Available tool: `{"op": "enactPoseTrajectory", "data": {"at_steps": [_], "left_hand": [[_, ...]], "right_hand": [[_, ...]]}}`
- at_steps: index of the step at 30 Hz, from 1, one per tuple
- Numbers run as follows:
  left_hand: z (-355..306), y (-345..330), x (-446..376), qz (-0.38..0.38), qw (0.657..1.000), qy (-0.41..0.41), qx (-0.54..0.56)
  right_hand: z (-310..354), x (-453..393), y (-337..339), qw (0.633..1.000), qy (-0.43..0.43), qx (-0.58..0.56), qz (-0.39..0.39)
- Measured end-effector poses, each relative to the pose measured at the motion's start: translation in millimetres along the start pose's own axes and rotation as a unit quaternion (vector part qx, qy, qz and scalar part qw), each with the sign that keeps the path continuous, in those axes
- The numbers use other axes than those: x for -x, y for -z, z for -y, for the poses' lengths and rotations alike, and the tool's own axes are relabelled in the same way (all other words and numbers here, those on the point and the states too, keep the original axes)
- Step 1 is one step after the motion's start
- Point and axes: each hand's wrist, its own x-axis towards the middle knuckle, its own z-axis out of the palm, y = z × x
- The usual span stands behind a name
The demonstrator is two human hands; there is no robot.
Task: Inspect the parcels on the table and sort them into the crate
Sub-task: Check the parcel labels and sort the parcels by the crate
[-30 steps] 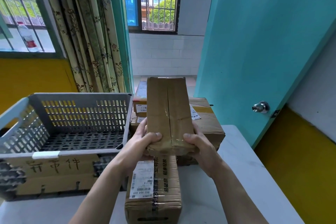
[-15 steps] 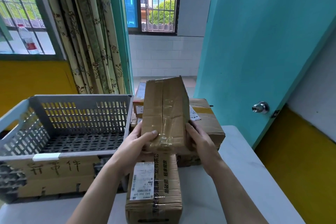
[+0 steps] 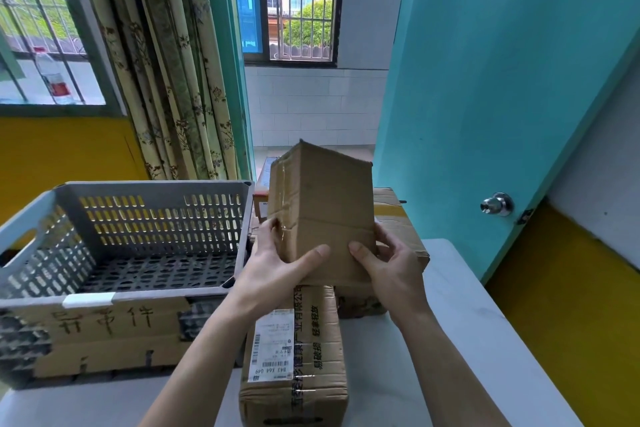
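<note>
I hold a plain brown cardboard parcel (image 3: pixel 322 204) upright above the table, tilted so one corner edge faces me. My left hand (image 3: pixel 277 267) grips its lower left side and my right hand (image 3: pixel 388 263) its lower right side. Below it lies a long parcel with a white shipping label (image 3: pixel 294 357). A larger taped parcel (image 3: pixel 401 229) sits behind my right hand, and another labelled parcel (image 3: pixel 261 184) shows behind the held one. The grey slotted plastic crate (image 3: pixel 121 298) stands to the left, with nothing inside.
The white table (image 3: pixel 467 340) ends close on the right. A teal door with a metal knob (image 3: pixel 496 204) stands open at the right. Curtains (image 3: pixel 173 62) and a barred window lie behind the crate. A cardboard sign with handwriting covers the crate's front.
Both hands have turned the held parcel about its upright axis, so its taped face has swung left and a plain face now shows. The other parcels and the crate stay put.
</note>
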Motion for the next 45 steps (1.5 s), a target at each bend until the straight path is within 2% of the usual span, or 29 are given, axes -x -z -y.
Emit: {"op": "enactPoseTrajectory", "data": {"at_steps": [3,6,11,14,21,28,34,42,45], "left_hand": [[0.3,1.0,-1.5,0.011,0.997,0.008,0.079],[7.1,3.7,-2.0,0.021,0.99,0.023,0.14],[4.8,0.3,1.4,0.046,0.983,0.018,0.178],[5.8,1.1,0.2,0.055,0.979,0.023,0.196],[6.5,4.1,-6.7,0.071,0.974,0.04,0.213],[12.2,2.7,-5.9,0.064,0.977,0.028,0.199],[20.3,0.3,-7.8,0.067,0.972,0.047,0.22],[13.3,2.0,-17.4,0.019,0.969,0.048,0.243],[12.9,0.5,-15.3,0.015,0.97,0.045,0.24]], "right_hand": [[-1.9,-2.1,1.1,1.0,0.005,-0.021,-0.007],[0.4,-3.3,3.3,0.997,-0.029,-0.06,0.042],[-0.7,-1.6,3.9,0.977,-0.088,-0.163,0.101],[-2.0,-2.1,3.0,0.966,-0.095,-0.199,0.134],[-4.7,3.0,-0.6,0.97,-0.063,-0.199,0.126],[1.6,-3.7,4.2,0.968,-0.082,-0.165,0.168],[0.8,-4.3,1.4,0.97,-0.087,-0.17,0.148],[1.2,-8.5,3.8,0.964,-0.109,-0.152,0.191],[8.3,-15.2,3.1,0.965,-0.112,-0.156,0.176]]}}
